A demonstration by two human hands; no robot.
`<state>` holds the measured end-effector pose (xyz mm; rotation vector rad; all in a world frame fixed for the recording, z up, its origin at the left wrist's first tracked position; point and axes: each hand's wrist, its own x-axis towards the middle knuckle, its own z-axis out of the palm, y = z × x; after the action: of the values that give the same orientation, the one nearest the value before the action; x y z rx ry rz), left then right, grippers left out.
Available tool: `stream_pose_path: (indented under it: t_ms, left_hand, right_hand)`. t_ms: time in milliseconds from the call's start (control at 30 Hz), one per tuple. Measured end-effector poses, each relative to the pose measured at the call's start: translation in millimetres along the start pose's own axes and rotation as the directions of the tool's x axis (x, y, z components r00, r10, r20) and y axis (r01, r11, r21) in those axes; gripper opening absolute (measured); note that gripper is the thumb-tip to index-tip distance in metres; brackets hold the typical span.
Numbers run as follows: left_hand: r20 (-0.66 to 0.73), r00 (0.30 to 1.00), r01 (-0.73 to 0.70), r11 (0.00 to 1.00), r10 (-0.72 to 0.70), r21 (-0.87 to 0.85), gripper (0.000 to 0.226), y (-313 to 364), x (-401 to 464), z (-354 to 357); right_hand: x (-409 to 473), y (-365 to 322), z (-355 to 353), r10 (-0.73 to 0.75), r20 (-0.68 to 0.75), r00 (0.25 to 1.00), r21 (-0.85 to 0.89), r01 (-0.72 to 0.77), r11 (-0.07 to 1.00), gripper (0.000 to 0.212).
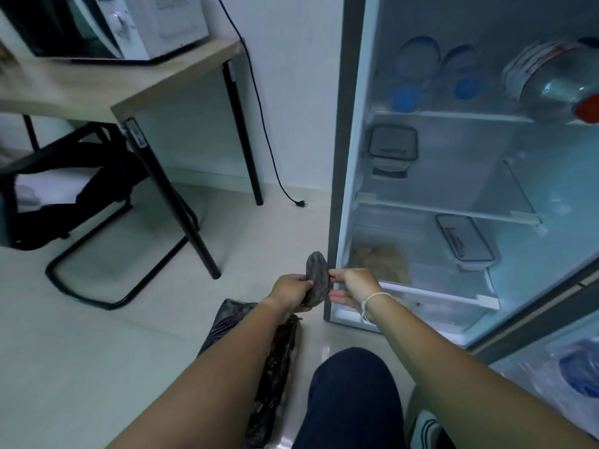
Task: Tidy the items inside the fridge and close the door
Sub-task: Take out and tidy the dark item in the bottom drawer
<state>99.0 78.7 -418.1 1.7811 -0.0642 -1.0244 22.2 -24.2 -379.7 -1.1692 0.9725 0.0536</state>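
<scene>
Dark flat object (pixel 317 278) between both hands' grips

Both arms reach forward, left hand (pixel 293 288) and right hand (pixel 353 286) pinching.

Both hands out in front of the open fridge (pixel 337 157): left hand (pixel 293 291) gripping a dark flat oval thing (pixel 317 280), right hand (pixel 351 286) pinching its edge w/ fingertips. Black bag (pixel 227 322) on floor below, lidded containers (pixel 464 241) on shelves inside.

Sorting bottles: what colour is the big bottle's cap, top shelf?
Red cap on the big bottle, head view.
</scene>
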Motion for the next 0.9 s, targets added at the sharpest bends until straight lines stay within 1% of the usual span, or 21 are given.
stream_pose_path:
  t_ms: [100,233,367,533,600,667,700,800,867,900]
  left_hand:
    - [-0.056,0.998,0.037,0.998,-0.040,-0.055,0.029,-20.4,-7.4,-29.9]
    - [-0.130,0.988,0.084,0.996,-0.085,-0.014,0.029,-43.4,-19.9,-67.3]
    - [-0.171,0.979,0.107,0.994,-0.111,-0.036,0.030,-63.0,-28.5,-94.1]
    - [-0.275,0.960,0.092,0.989,-0.057,0.117,0.033,-71.0,-34.6,-116.1]
    - [-0.324,0.945,0.089,0.983,-0.034,0.159,0.034,-69.4,-37.1,-122.2]
    - [-0.366,0.931,0.070,0.978,0.007,0.197,0.032,-65.2,-37.1,-126.3]
    - [-0.368,0.930,0.059,0.980,0.015,0.189,0.032,-61.7,-37.2,-127.6]
    - [-0.346,0.938,0.021,0.990,0.030,0.142,0.026,-47.0,-40.6,-125.7]
    - [-0.319,0.946,-0.008,0.989,0.055,0.147,0.035,-34.4,-42.8,-120.5]
    - [-0.310,0.948,-0.020,0.987,0.069,0.160,0.040,-27.8,-45.3,-117.1]
  right_hand:
    - [-2.6,15.5,31.8,0.035,0.044,0.998,-0.041,-0.033,0.999,0.034]
    - [-3.4,36.3,73.5,0.094,0.090,0.991,-0.089,-0.086,0.992,0.036]
    - [-1.6,51.5,108.6,0.134,0.093,0.987,-0.170,-0.117,0.979,0.035]
    - [-1.6,62.0,128.5,0.103,0.063,0.993,-0.286,-0.081,0.955,0.041]
    - [-1.4,59.2,129.8,0.098,0.054,0.994,-0.312,-0.076,0.947,0.035]
    - [-2.1,50.7,129.2,0.092,0.042,0.995,-0.320,-0.074,0.945,0.015]
    - [-2.9,45.1,128.1,0.082,0.029,0.996,-0.317,-0.069,0.946,0.008]
    - [-2.4,28.9,121.7,0.029,0.003,1.000,-0.321,-0.027,0.947,0.005]
    - [-3.7,18.9,115.7,-0.006,-0.001,1.000,-0.299,0.006,0.954,0.009]
    - [-4.7,14.2,113.0,-0.025,-0.002,1.000,-0.286,0.023,0.958,0.008]
